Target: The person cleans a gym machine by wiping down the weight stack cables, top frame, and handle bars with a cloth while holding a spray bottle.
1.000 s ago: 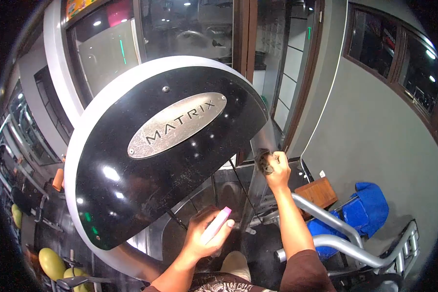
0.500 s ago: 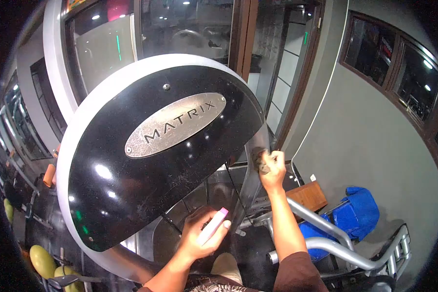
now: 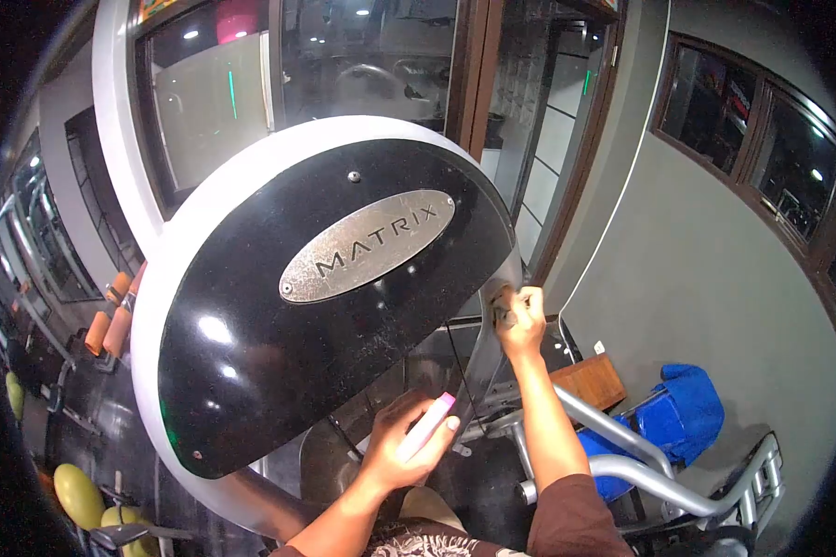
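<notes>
A gym machine with a black, half-round cover (image 3: 279, 371) and an oval MATRIX plate (image 3: 367, 247) stands close in front of me. My left hand (image 3: 395, 446), below the cover's lower edge, is wrapped round a slim white bottle with a pink top (image 3: 427, 427). At the cover's right end, my right hand (image 3: 522, 327) is closed on a dark, crumpled cloth (image 3: 503, 306). The cloth lies against the machine's silver upright (image 3: 486, 348). Fingers hide part of the cloth, and its far side cannot be seen.
Grey machine tubes (image 3: 636, 469), a blue cloth-covered object (image 3: 664, 418) and a brown wooden box (image 3: 592, 382) lie to the right. Brown-framed glass doors (image 3: 367, 70) stand behind the cover. Orange rollers (image 3: 107, 325) and yellow-green balls (image 3: 79, 494) are at left.
My view has shifted, so the cover sits a little lower and further right. My left hand, with the bottle, appears slightly further right. My right hand keeps the cloth at the upright.
</notes>
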### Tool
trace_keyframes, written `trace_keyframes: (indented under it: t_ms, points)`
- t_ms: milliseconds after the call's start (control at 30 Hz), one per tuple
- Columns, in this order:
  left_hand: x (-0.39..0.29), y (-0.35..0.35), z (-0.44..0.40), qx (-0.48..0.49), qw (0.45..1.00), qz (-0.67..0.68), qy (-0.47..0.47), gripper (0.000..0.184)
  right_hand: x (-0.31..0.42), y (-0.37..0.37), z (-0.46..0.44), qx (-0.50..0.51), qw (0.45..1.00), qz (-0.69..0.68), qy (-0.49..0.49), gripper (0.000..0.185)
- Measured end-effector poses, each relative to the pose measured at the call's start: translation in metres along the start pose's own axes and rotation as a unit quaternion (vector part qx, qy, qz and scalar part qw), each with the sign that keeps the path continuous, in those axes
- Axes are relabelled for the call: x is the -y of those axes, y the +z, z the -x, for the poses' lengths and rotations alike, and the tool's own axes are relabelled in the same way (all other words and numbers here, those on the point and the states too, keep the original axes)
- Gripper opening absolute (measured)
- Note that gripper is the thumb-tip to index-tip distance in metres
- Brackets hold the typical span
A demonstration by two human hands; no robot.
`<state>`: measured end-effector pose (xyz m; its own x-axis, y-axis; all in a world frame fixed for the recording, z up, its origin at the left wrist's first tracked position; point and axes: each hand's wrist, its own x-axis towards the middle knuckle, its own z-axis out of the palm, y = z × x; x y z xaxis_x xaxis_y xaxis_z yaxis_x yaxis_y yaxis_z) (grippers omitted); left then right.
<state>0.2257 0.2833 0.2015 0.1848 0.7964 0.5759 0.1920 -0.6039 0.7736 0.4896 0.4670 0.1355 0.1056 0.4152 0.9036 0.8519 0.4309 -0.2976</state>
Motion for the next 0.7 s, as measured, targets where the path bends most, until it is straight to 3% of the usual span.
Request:
trace_keyframes:
  t_ms: [33, 133, 200, 300, 400, 533, 667, 700]
  points:
    - [0.000, -0.002, -0.002, 0.001, 1.000, -0.016, 0.020, 0.019, 0.000, -0.006, 0.004, 0.076, 0.995, 0.055, -0.038, 0.043]
    - [0.001, -0.008, -0.007, -0.007, 0.996, -0.054, 0.075, 0.020, 0.019, -0.026, 0.000, 0.168, 0.973, 0.114, -0.110, 0.035]
    - [0.002, -0.008, -0.007, -0.019, 0.993, -0.065, 0.095, 0.022, 0.006, -0.018, -0.009, 0.140, 0.979, 0.104, -0.105, 0.030]
    - [-0.001, -0.003, -0.007, -0.033, 0.999, -0.022, 0.020, 0.017, 0.016, -0.026, -0.034, 0.075, 0.993, 0.070, -0.050, 0.026]
    - [0.004, -0.002, -0.009, -0.005, 0.999, -0.042, 0.002, 0.019, 0.015, -0.018, -0.027, 0.076, 0.994, 0.061, -0.042, 0.029]
    - [0.015, 0.028, -0.016, -0.017, 0.998, -0.001, 0.067, 0.020, 0.021, -0.036, -0.015, 0.224, 0.965, 0.109, -0.084, 0.032]
    - [0.023, 0.040, -0.043, 0.045, 0.993, 0.002, 0.108, 0.024, 0.005, -0.040, -0.037, 0.161, 0.979, 0.107, -0.058, 0.040]
    - [0.023, 0.042, -0.049, 0.071, 0.995, 0.017, 0.072, 0.022, 0.012, -0.042, -0.048, 0.095, 0.993, 0.066, -0.021, 0.036]
